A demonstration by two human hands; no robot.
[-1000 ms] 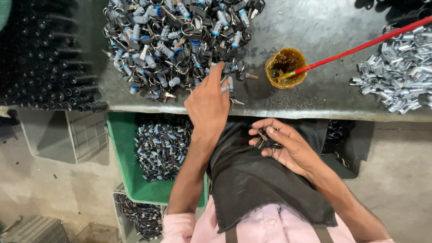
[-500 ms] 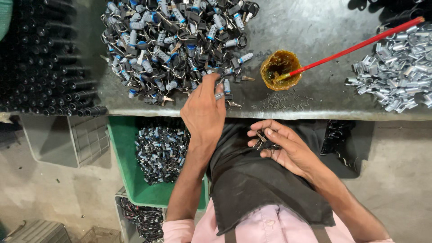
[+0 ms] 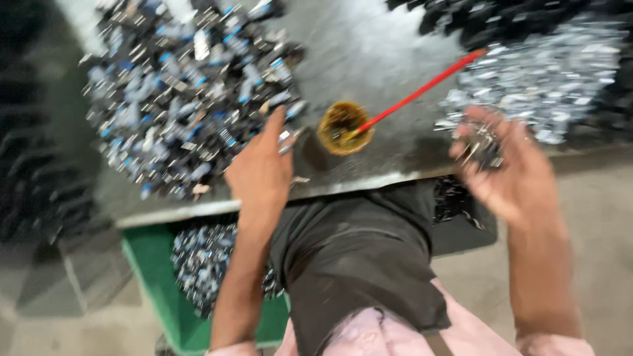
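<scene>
parts heap (image 3: pixel 178 99): on the table (image 3: pixel 389 53), left
cup (image 3: pixel 344 127): right of it – stick (image 3: pixel 422 89) inside
crate (image 3: pixel 151 277): below the table edge – seemingly holding parts

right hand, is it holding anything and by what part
The right hand cups a small dark bunch of metal parts in its palm and fingers; blur hides the exact grip. The left hand pinches a small metal piece at its fingertips.

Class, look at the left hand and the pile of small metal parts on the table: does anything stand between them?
Nothing visible does. The left hand is already at the near edge of the pile of small metal parts, its fingertips among them. The small brown cup sits off to the side.
</scene>
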